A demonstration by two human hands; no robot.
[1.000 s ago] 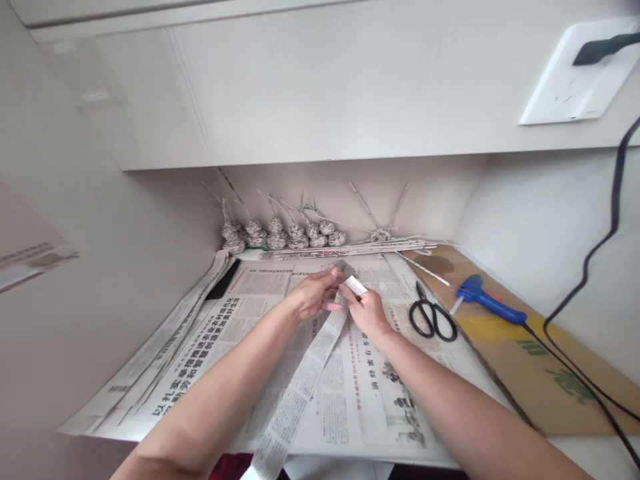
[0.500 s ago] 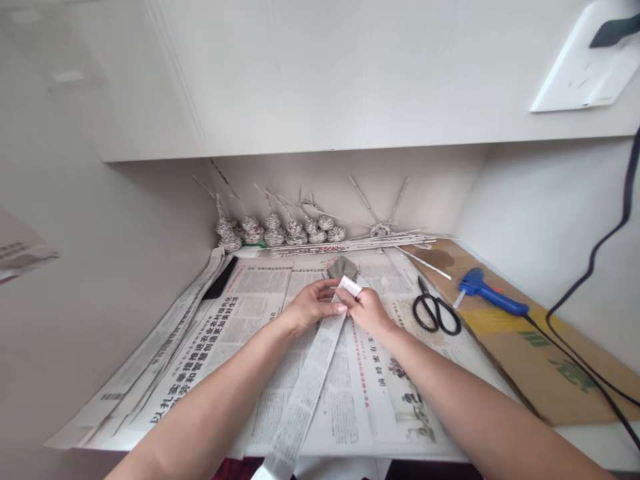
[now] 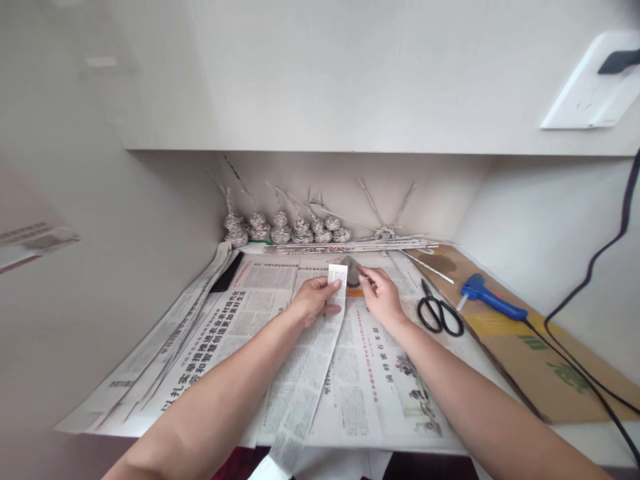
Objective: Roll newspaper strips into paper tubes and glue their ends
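head cam, l to r: loose newspaper sheets along the l side, w/ a flat black thing just beside them. behind, a row of woven gourd-like pcs, thin stems sticking up.

then l. hand: thumb + fingers closed on a paper strip by its left edge, near its far end. strip is mid-table, over the newspaper cover; long axis runs from far end by the hands down-left twd the wearer, past the near table edge. far end pokes up just beyond the l. thumb. key relation: that end lies btwn the hands, left of r. hand & apart from it; l. hand is nearer, touching.

strip looks long, narrow, flat, greyish-white w/ small print, paler at the bottom.

just right of its tip, a grey lump & an orange bit. r. hand: thumb + index nearly together beside the lump; can't tell if anything thin's btwn them.

further r: black scissors, blue glue gun, cardboard.
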